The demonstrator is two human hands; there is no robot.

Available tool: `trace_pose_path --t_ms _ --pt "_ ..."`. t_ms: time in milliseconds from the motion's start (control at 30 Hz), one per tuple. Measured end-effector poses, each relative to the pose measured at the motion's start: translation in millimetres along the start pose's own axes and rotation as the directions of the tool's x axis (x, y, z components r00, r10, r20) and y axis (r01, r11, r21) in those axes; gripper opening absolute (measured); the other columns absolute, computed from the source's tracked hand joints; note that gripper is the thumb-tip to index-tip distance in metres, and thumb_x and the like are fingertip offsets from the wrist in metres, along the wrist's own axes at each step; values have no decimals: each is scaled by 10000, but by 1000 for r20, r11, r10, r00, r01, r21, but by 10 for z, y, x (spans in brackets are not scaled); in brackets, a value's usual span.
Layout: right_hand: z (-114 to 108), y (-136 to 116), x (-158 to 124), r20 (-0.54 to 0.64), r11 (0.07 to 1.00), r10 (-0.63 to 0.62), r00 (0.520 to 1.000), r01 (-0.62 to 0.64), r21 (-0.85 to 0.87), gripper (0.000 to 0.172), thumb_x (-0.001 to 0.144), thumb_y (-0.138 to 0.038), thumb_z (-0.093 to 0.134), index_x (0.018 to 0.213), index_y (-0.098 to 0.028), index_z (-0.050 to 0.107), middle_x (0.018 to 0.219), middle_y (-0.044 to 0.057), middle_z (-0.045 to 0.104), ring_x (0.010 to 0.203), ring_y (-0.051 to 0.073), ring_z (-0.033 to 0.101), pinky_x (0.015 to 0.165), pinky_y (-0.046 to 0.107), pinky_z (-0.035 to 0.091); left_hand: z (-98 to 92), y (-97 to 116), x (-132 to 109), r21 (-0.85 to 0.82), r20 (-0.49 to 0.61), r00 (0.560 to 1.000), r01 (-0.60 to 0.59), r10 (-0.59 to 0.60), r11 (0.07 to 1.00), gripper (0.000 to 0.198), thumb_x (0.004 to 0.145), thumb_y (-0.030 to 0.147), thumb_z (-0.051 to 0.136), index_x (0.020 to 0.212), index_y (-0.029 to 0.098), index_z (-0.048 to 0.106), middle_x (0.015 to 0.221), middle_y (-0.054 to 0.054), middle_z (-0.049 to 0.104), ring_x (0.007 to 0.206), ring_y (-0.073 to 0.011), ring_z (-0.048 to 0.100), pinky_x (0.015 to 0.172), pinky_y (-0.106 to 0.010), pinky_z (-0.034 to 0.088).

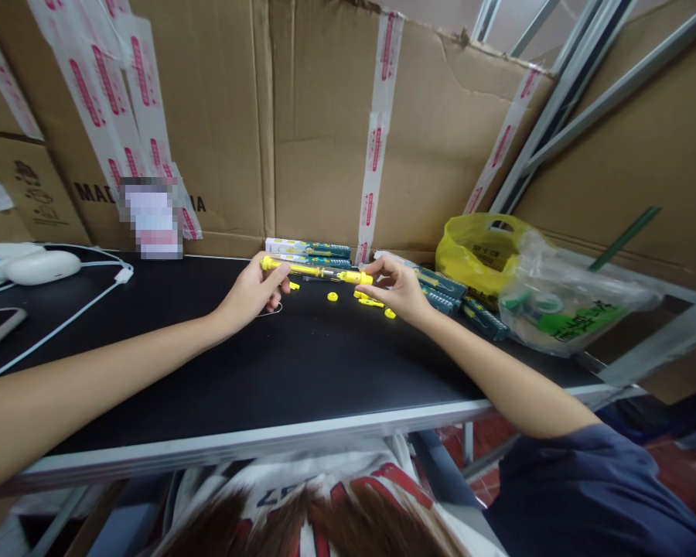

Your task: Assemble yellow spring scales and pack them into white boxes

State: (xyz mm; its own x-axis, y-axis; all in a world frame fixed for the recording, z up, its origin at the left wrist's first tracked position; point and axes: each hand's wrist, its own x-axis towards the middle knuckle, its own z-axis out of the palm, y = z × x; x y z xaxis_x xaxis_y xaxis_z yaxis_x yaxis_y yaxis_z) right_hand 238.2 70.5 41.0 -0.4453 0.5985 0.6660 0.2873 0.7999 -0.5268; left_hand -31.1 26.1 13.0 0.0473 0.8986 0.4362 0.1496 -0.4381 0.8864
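A slim yellow pen-shaped tool (319, 271), with a see-through middle section, is held level above the black tabletop (301, 371). My left hand (254, 290) pinches its left end between thumb and fingers. At the other end, my right hand (397, 288) has thumb and fingertips closed on the yellow tip. I cannot make out what exact kind of tool it is. Small yellow parts lie behind and below it: a ring-like piece (332, 296), a clip-like piece (371, 302) and another small piece (390, 313). A thin wire loop (272, 311) shows beside my left hand.
Narrow printed boxes (310, 249) lie at the back, and more green boxes (441, 290) sit past my right hand. A yellow bag (475, 247) and a clear plastic bag (568, 302) stand at right. White cables (121, 276) cross the left side. A cardboard wall (319, 139) closes the back.
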Motion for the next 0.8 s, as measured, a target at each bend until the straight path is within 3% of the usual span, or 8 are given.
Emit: trace_pose_path --t_ms 267,467,800 --pt "-5 -3 -20 -41 999 -8 999 6 -48 337 719 -437 751 869 -170 611 820 25 607 657 109 546 547 242 473 -54 -24 -39 296 34 998 -63 56 953 347 909 545 421 924 199 442 642 41 556 430 -63 453 417 -176 389" --pt "7 -20 -30 -81 993 -83 993 76 -93 299 737 -431 738 874 -188 629 957 38 536 668 96 518 491 222 437 -41 -21 -41 221 26 998 -60 56 973 349 908 552 417 950 206 417 606 51 550 403 -56 421 395 -160 353" --pt "40 -7 -28 -52 999 7 999 -9 -31 321 756 -434 712 895 -186 563 811 15 575 626 102 506 558 255 460 -25 -53 -41 195 38 999 -41 34 980 356 901 554 436 965 203 424 589 56 560 390 -52 430 384 -150 349"
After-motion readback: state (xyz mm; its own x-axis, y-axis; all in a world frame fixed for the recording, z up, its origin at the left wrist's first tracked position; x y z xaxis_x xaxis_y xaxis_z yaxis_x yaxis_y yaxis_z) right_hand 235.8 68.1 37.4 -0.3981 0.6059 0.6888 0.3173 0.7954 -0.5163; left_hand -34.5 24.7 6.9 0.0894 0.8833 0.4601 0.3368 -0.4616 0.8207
